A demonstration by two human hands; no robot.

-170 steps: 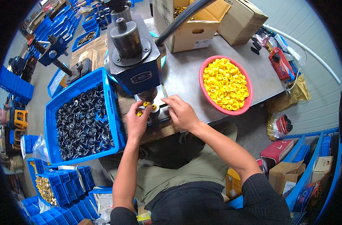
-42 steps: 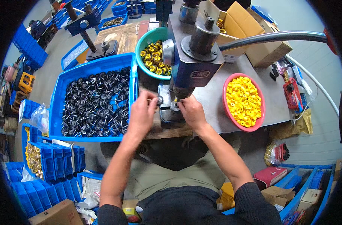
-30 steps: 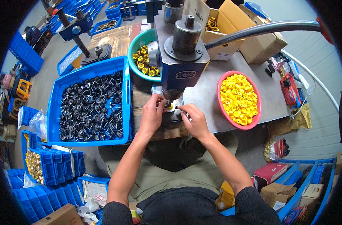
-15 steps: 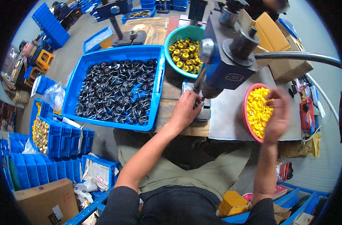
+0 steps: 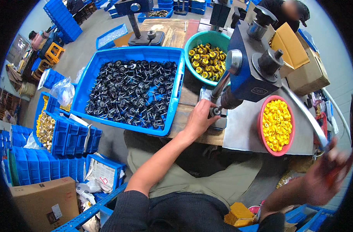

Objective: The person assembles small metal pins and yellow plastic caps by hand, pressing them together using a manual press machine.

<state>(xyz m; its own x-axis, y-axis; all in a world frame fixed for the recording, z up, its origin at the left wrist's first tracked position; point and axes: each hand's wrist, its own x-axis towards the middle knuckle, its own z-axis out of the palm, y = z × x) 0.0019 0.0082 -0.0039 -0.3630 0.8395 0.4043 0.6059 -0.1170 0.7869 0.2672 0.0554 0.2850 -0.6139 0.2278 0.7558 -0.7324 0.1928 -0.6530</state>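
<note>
My left hand (image 5: 200, 119) reaches under the blue bench press (image 5: 248, 63). Its thumb and fingers are closed on a small black wheel-like part (image 5: 215, 111), partly hidden by the fingers, just below the press's ram (image 5: 230, 98). Far out on the right, my right hand (image 5: 326, 176) is smeared by motion, with its fingers around the lower end of the press lever (image 5: 306, 114). Left of the press stands a blue tray (image 5: 124, 128) full of black wheels with metal pins. A pink bowl (image 5: 260, 133) of yellow caps sits right of my left hand.
Behind the press base stands a green bowl (image 5: 189, 66) of joined yellow-and-black parts. A second press (image 5: 136, 34) is at the table's far left. Open cardboard boxes (image 5: 300, 65) lie at the back right, near another person (image 5: 286, 13). Blue crates (image 5: 64, 133) are stacked at left.
My right hand has left the pink bowl, moving right and down to the lever. The lever has swung down from near level. My left hand stays at the press; the view has shifted slightly.
</note>
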